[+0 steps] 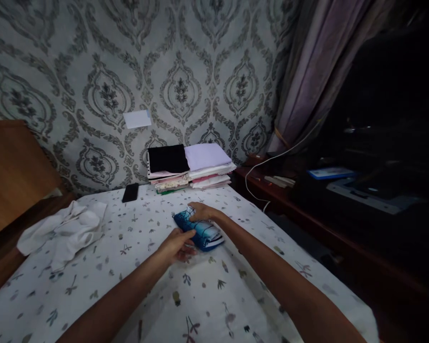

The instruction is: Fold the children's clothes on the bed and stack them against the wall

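A small folded blue garment (204, 232) with dark web-like lines and a pale patch lies on the bed, its layers showing at the near right end. My right hand (200, 212) reaches over its far side, fingers closed on the upper edge. At the near left side is my left hand (178, 245), thumb over the garment's edge and the other fingers curled low beside it, slightly blurred. The fingertips under the edge are partly hidden. Behind the hands stand two stacks of folded clothes, one topped by black cloth (168, 158), the other by lilac cloth (208, 156).
A crumpled white cloth (69, 228) lies at the left by a wooden board (17, 171). Near the wall is a black phone (130, 193). On the right, a white cable (268, 162) hangs over a dark red ledge (248, 177), beside a curtain (307, 71).
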The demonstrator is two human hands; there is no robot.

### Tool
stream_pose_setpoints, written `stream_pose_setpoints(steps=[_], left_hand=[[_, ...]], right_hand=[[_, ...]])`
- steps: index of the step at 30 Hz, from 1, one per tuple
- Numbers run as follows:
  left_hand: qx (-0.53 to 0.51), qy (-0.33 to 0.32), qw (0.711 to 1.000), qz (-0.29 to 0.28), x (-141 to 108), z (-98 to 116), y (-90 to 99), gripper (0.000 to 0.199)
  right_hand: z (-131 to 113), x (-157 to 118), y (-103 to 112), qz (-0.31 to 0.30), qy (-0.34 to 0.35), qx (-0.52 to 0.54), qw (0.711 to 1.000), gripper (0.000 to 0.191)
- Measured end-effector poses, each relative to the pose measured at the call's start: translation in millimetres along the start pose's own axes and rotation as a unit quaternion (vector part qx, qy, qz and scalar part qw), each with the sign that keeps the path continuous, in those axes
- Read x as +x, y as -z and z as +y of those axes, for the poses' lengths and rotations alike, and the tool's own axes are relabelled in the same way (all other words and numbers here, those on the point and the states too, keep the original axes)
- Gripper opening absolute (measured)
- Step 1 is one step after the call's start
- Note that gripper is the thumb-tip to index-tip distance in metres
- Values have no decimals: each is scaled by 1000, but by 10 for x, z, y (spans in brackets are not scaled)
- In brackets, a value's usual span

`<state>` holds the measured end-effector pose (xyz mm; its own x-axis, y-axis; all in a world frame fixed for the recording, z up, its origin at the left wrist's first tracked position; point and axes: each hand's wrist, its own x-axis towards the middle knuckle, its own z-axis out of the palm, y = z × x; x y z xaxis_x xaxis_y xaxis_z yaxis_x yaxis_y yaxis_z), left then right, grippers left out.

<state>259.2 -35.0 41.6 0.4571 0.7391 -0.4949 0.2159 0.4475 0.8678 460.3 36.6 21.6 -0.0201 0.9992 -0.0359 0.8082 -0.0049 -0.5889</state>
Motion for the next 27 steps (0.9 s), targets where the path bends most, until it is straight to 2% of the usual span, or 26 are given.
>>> stream_pose_setpoints(steps=[4,6,10,13,15,18,22,25,27], left_hand=[[-23,87,996,-11,78,58,-176,29],[-35,102,994,-27,92,80,-240,29],[-74,72,994,-33,53,111,-330,26],[-122,52,990,-44,11,135,-363,35],[-138,33,989,-37,19,160,-327,39],[-131,-23,991,29,123,246,-104,36],[-110,-86,980,145,444,503,455,41],[-87,-135,966,203,789,750,833,38],[-63,-161,957,231,1047,887,987,35]], right_hand=[[6,37,21,-13,-40,32,999,60],[-3,12,17,-2,-39,61,997,45],[-31,-54,-16,47,-23,138,989,23],[-60,-66,-56,108,-22,213,971,22],[-82,-49,-76,161,-31,269,949,23],[-103,8,-83,235,-53,353,904,27],[-98,155,-111,283,-92,431,852,36],[-103,348,-185,301,-115,444,836,43],[-107,512,-226,311,-125,428,839,46]])
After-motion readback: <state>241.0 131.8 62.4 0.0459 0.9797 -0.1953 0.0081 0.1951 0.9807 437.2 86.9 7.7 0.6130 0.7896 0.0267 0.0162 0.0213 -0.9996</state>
